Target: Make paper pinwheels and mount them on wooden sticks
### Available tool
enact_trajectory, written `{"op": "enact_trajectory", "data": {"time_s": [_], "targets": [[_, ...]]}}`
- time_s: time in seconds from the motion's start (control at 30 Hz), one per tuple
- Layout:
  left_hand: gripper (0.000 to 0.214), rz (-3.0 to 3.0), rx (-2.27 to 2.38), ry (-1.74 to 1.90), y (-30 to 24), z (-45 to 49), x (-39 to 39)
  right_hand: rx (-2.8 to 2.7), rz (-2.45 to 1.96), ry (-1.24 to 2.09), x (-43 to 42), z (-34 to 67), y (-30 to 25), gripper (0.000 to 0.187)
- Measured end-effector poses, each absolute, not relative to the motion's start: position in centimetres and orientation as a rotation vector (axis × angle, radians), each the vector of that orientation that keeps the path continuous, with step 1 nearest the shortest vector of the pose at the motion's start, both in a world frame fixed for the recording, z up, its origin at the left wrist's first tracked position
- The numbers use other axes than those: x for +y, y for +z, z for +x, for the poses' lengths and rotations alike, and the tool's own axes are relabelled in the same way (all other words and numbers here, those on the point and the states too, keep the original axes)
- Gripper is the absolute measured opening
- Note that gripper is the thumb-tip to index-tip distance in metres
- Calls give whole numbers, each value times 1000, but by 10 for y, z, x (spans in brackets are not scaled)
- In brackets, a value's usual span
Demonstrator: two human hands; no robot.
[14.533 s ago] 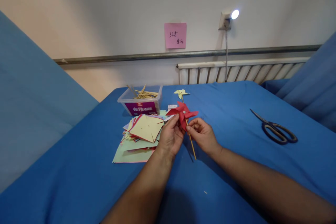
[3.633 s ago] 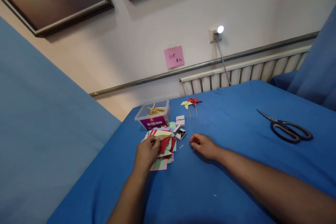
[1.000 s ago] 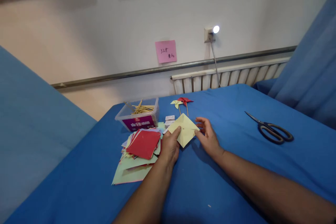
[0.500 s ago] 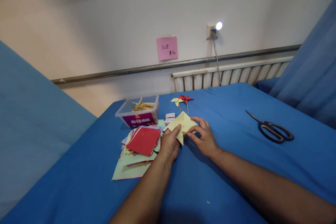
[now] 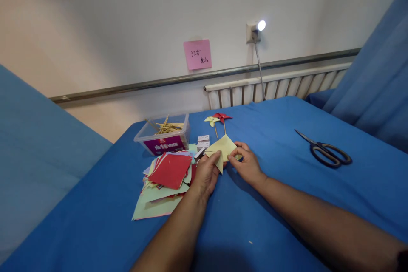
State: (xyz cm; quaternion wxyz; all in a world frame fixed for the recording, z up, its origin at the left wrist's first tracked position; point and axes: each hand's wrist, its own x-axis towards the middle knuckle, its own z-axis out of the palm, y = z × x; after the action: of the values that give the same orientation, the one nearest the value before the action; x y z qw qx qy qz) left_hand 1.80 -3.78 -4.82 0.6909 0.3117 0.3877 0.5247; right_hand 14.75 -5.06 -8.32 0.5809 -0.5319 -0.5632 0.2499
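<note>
A: What is held, and where is it found?

B: A yellow paper (image 5: 227, 145) is held up, to the right of the plastic box (image 5: 165, 144) and nearer the viewer. It is clamped under the thumb of the left hand (image 5: 205, 175); its right side is pinched narrowly by thumb and finger of the right hand (image 5: 247, 165). One loose point hangs down; how the pinched corner is folded cannot be told.

A: How is this step best done?

B: It appears that a corner is being brought inward. It should be curved softly rather than creased, with the left thumb kept near the middle so that the point can be trapped there. Light tension is advised, lest a cut be torn.

A: Where is room left?

B: Directly in front of the box, space is taken up by a paper stack (image 5: 170, 171). Right of the box, a yellow pinwheel (image 5: 211, 121) and a red pinwheel (image 5: 223, 117) are laid. The table's (image 5: 270, 136) far edge is just behind the box. Most room is offered well to the box's right, before the scissors (image 5: 327, 153) are reached.
</note>
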Motion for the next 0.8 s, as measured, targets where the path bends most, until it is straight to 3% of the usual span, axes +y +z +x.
{"op": "enact_trajectory", "data": {"time_s": [0.33, 0.8], "targets": [[51, 743, 813, 1177, -50, 19, -38, -1318, -1246, 610, -49, 149, -86, 13], [53, 754, 801, 1188, -55, 20, -35, -1334, -1246, 596, -48, 148, -86, 12]]}}
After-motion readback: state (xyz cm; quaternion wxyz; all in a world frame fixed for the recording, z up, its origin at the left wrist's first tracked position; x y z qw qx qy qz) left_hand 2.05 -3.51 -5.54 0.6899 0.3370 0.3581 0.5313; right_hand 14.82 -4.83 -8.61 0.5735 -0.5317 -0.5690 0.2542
